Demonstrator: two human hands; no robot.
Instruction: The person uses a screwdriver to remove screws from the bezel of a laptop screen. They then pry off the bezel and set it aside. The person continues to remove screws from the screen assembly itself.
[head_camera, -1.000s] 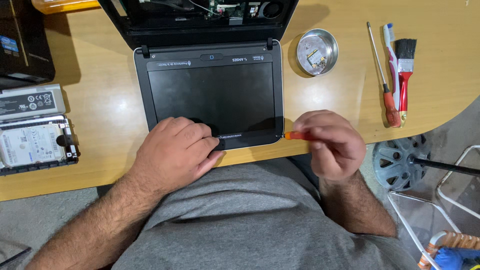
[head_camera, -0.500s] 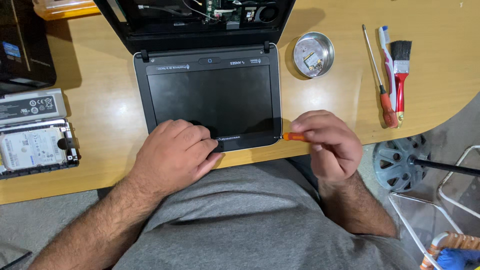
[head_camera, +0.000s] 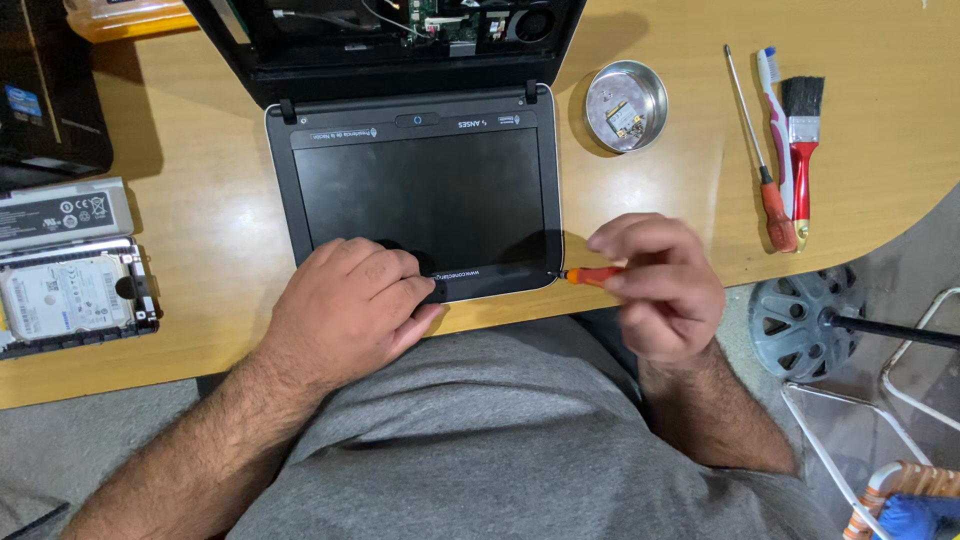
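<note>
- Small black laptop (head_camera: 425, 200), opened flat with the dark screen panel toward the person, lies on the light wooden desk (head_camera: 220, 240); its base above shows bare circuit board and a fan
- Slim orange-handled screwdriver (head_camera: 590, 275) has its tip at the lower right corner of the screen bezel, touching or just off it; cannot tell which
- Right hand (head_camera: 660, 285) is closed around the screwdriver handle, fingertips pinching it
- Left hand (head_camera: 350, 305) lies flat, fingers curled, on the lower left edge of the bezel, holding nothing, pressing the panel down
- Judged step: working a bezel screw or cover at that corner; the move calls for the tip seated square and the panel kept steady
- Round metal dish (head_camera: 625, 105) with a small card inside stands right of the hinge
- Further right: long screwdriver (head_camera: 760, 170), toothbrush (head_camera: 775, 130), red-handled paintbrush (head_camera: 802, 150)
- Bare hard drive (head_camera: 65, 295) at the left desk edge
</note>
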